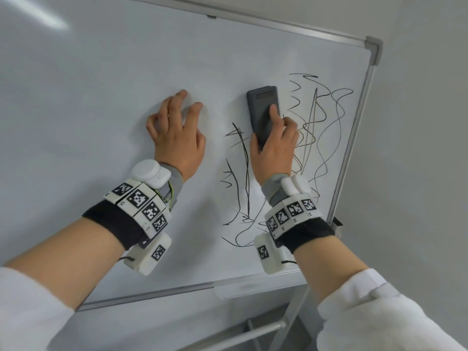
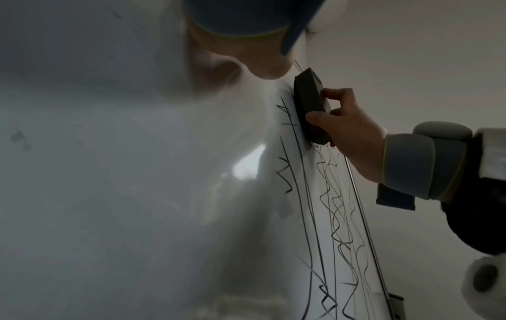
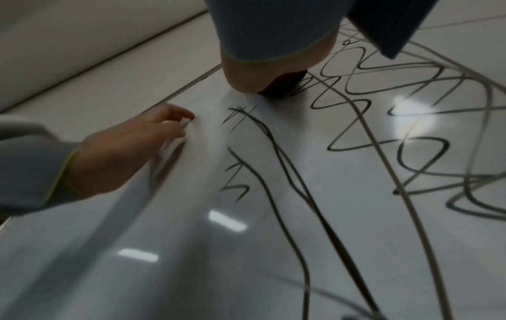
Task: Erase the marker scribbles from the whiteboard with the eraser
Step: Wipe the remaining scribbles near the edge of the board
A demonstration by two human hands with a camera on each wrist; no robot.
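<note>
Right hand (image 1: 274, 145) gripping dark eraser (image 1: 263, 110), thumb and fingers clamping its sides, pad pressing flat on whiteboard (image 1: 126, 59) near top of scribbles (image 1: 316, 127). Left hand (image 1: 177, 133) bracing on bare board, fingertips spread, holding nothing. Patch around eraser looking clean; most black lines below and to right remaining. Judging task as barely underway, plenty wiping left.

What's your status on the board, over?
Right hand grips eraser, pressed on whiteboard. Left hand braces on board, fingertips down. Scribbles mostly remain. Nothing in the way.
</note>
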